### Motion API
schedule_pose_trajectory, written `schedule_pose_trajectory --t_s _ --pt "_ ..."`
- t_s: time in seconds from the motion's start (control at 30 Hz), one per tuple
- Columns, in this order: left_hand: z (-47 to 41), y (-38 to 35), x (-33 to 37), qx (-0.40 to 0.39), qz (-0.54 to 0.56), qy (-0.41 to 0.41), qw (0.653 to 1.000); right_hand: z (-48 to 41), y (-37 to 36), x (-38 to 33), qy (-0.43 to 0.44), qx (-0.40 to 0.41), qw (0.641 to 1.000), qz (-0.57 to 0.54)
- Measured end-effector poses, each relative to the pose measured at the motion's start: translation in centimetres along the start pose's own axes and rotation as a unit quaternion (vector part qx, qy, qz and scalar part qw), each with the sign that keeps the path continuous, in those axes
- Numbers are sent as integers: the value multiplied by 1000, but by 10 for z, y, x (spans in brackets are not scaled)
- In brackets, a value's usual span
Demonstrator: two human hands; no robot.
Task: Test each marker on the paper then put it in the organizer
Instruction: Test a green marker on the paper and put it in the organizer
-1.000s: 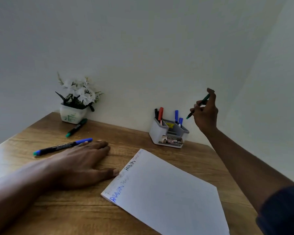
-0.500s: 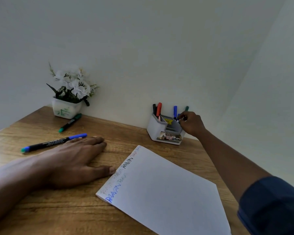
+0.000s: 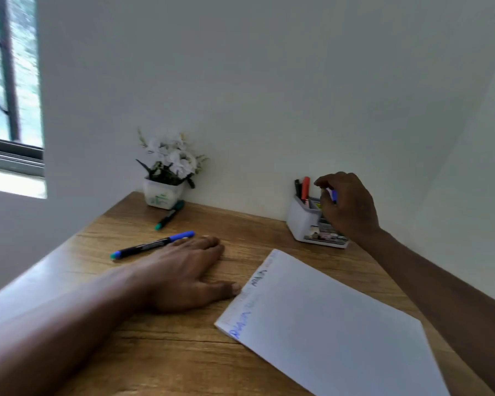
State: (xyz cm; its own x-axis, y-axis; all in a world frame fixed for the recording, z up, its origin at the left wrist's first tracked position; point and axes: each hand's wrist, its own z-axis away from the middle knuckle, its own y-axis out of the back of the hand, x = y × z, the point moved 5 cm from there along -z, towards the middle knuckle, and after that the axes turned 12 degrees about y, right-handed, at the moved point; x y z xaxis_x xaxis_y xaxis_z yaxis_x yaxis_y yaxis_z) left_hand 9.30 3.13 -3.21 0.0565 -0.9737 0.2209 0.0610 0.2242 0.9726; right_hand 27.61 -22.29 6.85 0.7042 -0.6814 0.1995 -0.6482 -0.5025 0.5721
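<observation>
Could topple small white plastic organizer [image 3: 300, 224] by snagging upright red marker [image 3: 305, 187] with right hand [image 3: 346, 207], fingers [image 3: 325, 205] curled, hold impossible to tell; left hand [image 3: 183, 270] spread flat.

Wood-grain table [image 3: 169, 352], smooth, faint sheen toward left edge. White paper [image 3: 340, 324], matt (ink scrawls along one edge). Organizer [image 3: 299, 221]: smooth white and grey plastic. Blue-capped marker [image 3: 152, 244]: black plastic barrel, slightly glossy. Flower pot [image 3: 160, 194]: white, glossy-looking, material unclear. Wall [image 3: 269, 95]: matt paint.

Wood table [image 3: 160, 352] — paper [image 3: 340, 324], organizer [image 3: 300, 221], blue marker [image 3: 152, 244], green marker [image 3: 167, 217], flowerpot [image 3: 160, 194], L hand [image 3: 180, 275].
</observation>
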Motion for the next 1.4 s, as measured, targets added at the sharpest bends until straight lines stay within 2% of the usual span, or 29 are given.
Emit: schedule_pose_trajectory --t_s 0.07,0.13,0.23,0.37,0.6,0.73,0.83,0.9,0.97,1.03,1.07,1.1,1.13,1.2,1.3,1.4 --pt "1 -2 -1 6 -3 2 1000 -9 -16 -31 46 -27 993 -103" --pt "3 -3 -2 11 -8 1 1000 -20 -38 -63 86 -95 975 -179" --pt "4 -3 0 9 -17 -4 1000 -40 -76 -106 144 -189 952 -194" --pt "2 -4 -1 16 -16 -6 1000 -70 -122 -158 196 -244 928 -200" --pt "-2 -5 -3 24 -9 -10 1000 -90 -162 -228 378 -300 870 -100" --pt "-4 -5 -3 21 -8 -10 1000 -94 -154 -228 430 -291 854 -24" --pt "-3 -6 -3 20 -6 -12 1000 -91 -144 -221 431 -297 852 -9" --pt "-1 -5 -3 18 -5 -12 1000 -89 -132 -210 401 -281 872 -7" --pt "0 -4 -2 20 -3 -13 1000 -87 -108 -192 346 -226 910 -25" --pt "1 -4 -2 18 -2 -12 1000 -81 -78 -168 254 -144 950 -108" --pt "3 -1 1 23 -1 -20 1000 -75 -58 -155 187 -109 961 -173" --pt "4 1 2 28 2 -25 999 -68 -43 -144 108 -84 957 -257" --pt "5 0 -1 30 8 -23 999 -58 -35 -138 28 -68 931 -358" --pt "5 0 -5 38 27 -18 999 -34 -18 -134 -97 -49 849 -517" --pt "10 10 2 113 55 -28 992 9 6 -132 -225 -30 760 -609" --pt "18 23 11 211 121 -75 967 42 14 -144 -272 -34 701 -658"
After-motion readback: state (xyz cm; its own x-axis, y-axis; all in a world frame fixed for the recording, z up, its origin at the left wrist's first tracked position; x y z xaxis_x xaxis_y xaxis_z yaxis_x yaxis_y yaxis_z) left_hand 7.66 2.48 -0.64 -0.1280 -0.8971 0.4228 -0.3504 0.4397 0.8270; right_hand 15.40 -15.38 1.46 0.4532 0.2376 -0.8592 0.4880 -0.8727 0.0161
